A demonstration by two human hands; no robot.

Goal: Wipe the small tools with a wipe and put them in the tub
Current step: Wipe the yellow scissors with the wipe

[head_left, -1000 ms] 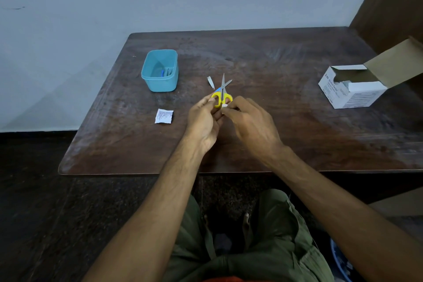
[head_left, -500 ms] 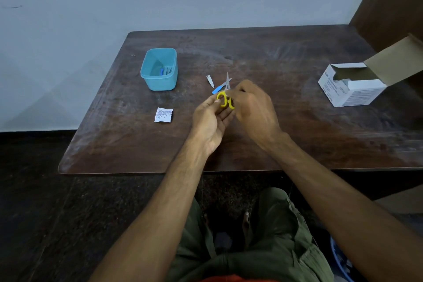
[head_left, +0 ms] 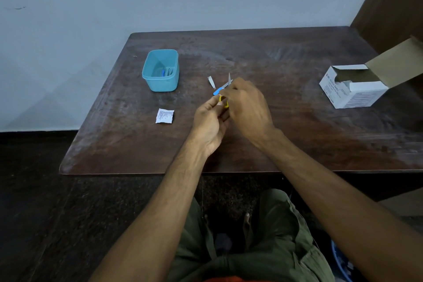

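Both hands meet over the middle of the dark wooden table (head_left: 286, 135). Left hand (head_left: 209, 121) pinches the yellow handles of the scissors (head_left: 225, 101); blade tips point up and away. Right hand (head_left: 247, 107) curls over the blades, fingers closed on them; wipe itself hidden, cannot tell. Blue-handled tool (head_left: 217, 91) lies on the table just beyond the hands. Nail clipper (head_left: 211, 82) lies near it, to the left. Teal tub (head_left: 160, 83) sits well left, small tools inside. White sachet (head_left: 164, 116) lies flat near the tub. Open cardboard box (head_left: 352, 94) far right.
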